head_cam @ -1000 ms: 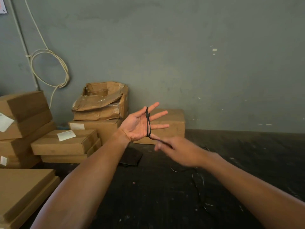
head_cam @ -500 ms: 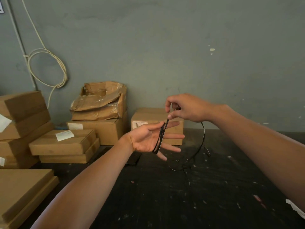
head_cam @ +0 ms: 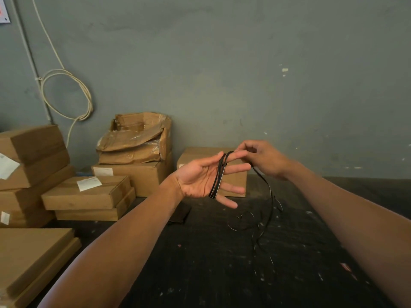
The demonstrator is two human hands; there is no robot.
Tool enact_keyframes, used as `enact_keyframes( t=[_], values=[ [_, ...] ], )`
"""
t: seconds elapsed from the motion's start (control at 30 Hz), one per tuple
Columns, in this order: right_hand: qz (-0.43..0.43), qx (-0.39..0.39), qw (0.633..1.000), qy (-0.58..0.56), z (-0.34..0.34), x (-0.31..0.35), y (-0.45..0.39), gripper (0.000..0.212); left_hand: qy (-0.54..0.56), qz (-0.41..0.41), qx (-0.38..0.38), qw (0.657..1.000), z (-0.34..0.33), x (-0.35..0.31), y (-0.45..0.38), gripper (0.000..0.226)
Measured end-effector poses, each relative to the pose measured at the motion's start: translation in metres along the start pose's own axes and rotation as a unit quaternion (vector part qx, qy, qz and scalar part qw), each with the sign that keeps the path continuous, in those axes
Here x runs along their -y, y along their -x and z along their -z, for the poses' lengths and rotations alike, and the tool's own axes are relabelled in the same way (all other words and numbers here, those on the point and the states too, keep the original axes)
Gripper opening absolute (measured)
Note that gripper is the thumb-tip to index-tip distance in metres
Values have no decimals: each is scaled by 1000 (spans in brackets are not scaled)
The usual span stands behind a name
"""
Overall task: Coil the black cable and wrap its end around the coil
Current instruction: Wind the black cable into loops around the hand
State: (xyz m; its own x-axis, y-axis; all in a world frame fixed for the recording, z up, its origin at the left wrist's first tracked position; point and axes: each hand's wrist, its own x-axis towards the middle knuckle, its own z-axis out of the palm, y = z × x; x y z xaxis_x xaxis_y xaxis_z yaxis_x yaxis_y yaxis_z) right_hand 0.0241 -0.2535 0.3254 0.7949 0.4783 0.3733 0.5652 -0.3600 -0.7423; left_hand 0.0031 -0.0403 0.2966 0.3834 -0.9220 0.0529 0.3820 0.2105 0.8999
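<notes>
Coiling midway: another loop of black cable (head_cam: 218, 177) added around flat, spread left hand (head_cam: 201, 177) since a second ago; right hand (head_cam: 263, 158) pinching strand at far fingertips; slack trailing onto dark desk (head_cam: 200, 263) at right.

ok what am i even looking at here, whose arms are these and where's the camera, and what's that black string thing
There is no machine here. The camera sits on a person's head and looks forward and down, so the two bare arms reaching into view are that person's own.

The left hand is held open, palm up, fingers spread. Several loops of a thin black cable run around its fingers: that is the coil being made. The right hand pinches the cable just past the left fingertips; its grip is closed on it. From there the loose rest of the cable hangs down and trails in curls on the dark floor.

Behind stand stacked cardboard boxes against a grey wall, where a pale cord hangs in a loop.
</notes>
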Motion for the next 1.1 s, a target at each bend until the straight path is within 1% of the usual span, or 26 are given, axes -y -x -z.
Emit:
enact_keyframes(
  t=[0.07,0.13,0.2,0.3,0.37,0.43,0.6,0.7,0.77,0.87,0.97,1.1],
  values=[
    [-18,10,998,-62,-11,-6,7,18,-4,-19,-11,1000,2,1,-2,53],
    [-32,10,997,-77,-22,-13,13,22,-6,-37,-22,999,5,4,-5,53],
    [-45,14,997,-63,-34,-23,17,18,4,-48,-19,999,7,6,-8,53],
    [-76,49,996,-19,-53,-44,24,16,20,-67,-12,997,9,5,-11,53],
    [-107,80,991,14,-69,-52,34,19,23,-93,-20,995,8,1,-12,54],
    [-121,110,986,22,-86,-55,44,24,14,-117,-51,992,5,-5,-13,54],
    [-124,169,978,21,-110,-48,58,33,5,-140,-167,976,8,-12,-13,50],
    [-108,218,969,41,-112,-37,61,35,15,-148,-218,964,19,-8,-10,49],
    [-92,238,964,70,-107,-26,63,35,24,-151,-245,957,28,-5,-6,49],
    [-64,223,964,130,-95,-11,62,31,34,-148,-269,951,40,1,1,49],
    [-32,200,966,164,-81,-1,57,28,36,-157,-282,946,48,9,3,50],
    [-32,220,959,176,-67,14,51,24,40,-169,-294,940,46,12,-4,49]
  ],
)
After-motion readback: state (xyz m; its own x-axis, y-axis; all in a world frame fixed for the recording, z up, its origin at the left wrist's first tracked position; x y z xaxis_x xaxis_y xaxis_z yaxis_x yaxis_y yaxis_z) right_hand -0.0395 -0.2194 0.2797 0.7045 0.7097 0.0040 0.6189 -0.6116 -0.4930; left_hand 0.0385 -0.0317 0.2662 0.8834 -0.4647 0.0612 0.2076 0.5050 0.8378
